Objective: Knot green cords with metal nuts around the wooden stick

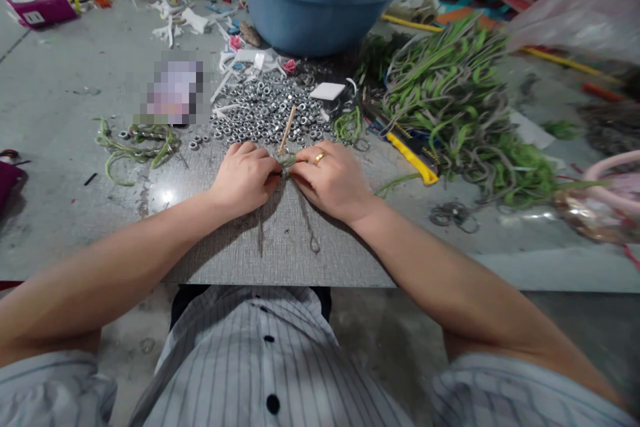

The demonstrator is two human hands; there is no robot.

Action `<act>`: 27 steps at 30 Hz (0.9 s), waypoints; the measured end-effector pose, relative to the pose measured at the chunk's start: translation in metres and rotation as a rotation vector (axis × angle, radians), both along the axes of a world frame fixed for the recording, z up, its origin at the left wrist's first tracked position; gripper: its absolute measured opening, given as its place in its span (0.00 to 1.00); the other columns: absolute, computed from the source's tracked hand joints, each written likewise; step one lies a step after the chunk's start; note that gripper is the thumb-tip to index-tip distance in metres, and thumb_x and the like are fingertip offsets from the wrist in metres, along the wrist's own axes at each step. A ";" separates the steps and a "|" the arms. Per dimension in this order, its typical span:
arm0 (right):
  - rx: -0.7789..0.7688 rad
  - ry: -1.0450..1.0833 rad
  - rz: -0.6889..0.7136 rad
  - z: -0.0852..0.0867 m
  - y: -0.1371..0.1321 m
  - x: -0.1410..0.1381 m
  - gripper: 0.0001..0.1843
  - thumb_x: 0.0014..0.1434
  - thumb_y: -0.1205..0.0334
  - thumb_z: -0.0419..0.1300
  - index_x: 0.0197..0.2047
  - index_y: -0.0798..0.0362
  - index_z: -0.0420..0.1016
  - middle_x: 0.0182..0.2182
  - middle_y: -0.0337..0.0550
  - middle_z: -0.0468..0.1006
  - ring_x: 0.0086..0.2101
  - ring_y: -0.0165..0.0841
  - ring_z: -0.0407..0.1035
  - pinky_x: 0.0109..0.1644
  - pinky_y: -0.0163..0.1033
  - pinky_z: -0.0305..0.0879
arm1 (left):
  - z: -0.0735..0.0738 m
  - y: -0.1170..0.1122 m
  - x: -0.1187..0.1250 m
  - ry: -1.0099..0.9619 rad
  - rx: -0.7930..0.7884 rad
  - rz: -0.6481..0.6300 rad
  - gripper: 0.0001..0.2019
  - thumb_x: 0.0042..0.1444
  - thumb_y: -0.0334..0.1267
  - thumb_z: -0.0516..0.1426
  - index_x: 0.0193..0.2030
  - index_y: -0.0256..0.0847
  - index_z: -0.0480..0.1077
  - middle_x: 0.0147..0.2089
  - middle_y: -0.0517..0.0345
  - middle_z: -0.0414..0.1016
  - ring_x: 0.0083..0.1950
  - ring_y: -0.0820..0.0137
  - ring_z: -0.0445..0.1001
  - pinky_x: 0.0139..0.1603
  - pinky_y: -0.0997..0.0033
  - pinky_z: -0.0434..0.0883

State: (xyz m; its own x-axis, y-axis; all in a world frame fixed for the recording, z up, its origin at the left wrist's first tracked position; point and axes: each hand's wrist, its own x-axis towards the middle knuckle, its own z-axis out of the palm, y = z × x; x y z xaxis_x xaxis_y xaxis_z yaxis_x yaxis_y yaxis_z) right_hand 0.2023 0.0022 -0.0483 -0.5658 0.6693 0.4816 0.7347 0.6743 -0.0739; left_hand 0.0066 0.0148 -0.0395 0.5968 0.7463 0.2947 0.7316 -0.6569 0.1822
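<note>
My left hand (246,177) and my right hand (332,180) meet near the table's front edge, fingertips almost touching. Both are closed in a pinch on a thin green and grey cord (288,162); how it is knotted or twisted there is hidden by the fingers. A grey tail with a small loop (314,244) hangs towards me from between the hands, and another thin dark strand (260,235) lies under the left one. Just beyond the fingertips a short wooden stick (289,128) leans among a spread of metal nuts (265,110).
A blue basin (325,10) stands behind the nuts. Right of them lie a yellow-and-black utility knife (411,155) and a heap of green and grey cords (450,100). Finished-looking cord pieces (135,150) and a blurred-out phone-like object (173,90) are on the left.
</note>
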 end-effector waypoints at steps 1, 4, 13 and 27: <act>-0.014 0.013 0.001 0.000 0.001 0.000 0.15 0.66 0.61 0.51 0.33 0.49 0.78 0.36 0.47 0.78 0.38 0.40 0.65 0.41 0.47 0.60 | 0.000 0.000 0.000 -0.002 0.004 -0.002 0.08 0.56 0.35 0.56 0.37 0.40 0.78 0.33 0.53 0.76 0.40 0.59 0.70 0.43 0.58 0.63; -0.027 0.039 -0.008 -0.002 0.002 -0.001 0.13 0.64 0.61 0.53 0.32 0.50 0.77 0.35 0.47 0.78 0.37 0.40 0.65 0.41 0.47 0.60 | -0.002 0.001 0.000 -0.008 0.017 -0.009 0.08 0.57 0.35 0.56 0.37 0.40 0.78 0.32 0.53 0.76 0.40 0.60 0.70 0.43 0.58 0.63; -0.020 0.060 0.007 -0.004 0.002 -0.002 0.13 0.63 0.60 0.55 0.31 0.52 0.78 0.33 0.47 0.78 0.36 0.40 0.66 0.41 0.46 0.62 | -0.002 0.001 0.000 -0.011 0.025 -0.004 0.07 0.56 0.35 0.57 0.36 0.41 0.78 0.32 0.54 0.76 0.40 0.60 0.69 0.43 0.59 0.63; 0.047 0.072 -0.012 0.000 0.001 0.004 0.11 0.63 0.61 0.55 0.32 0.52 0.76 0.33 0.47 0.80 0.36 0.40 0.69 0.41 0.45 0.64 | 0.001 -0.002 -0.001 -0.053 0.034 0.001 0.08 0.56 0.35 0.55 0.37 0.38 0.75 0.34 0.53 0.76 0.41 0.60 0.70 0.43 0.59 0.63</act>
State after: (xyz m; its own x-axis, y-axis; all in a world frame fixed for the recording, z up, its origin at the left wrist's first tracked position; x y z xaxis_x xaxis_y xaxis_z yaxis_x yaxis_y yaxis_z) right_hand 0.2064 0.0034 -0.0488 -0.5208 0.6515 0.5517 0.7367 0.6695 -0.0952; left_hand 0.0058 0.0129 -0.0387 0.5790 0.7357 0.3513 0.7222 -0.6628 0.1978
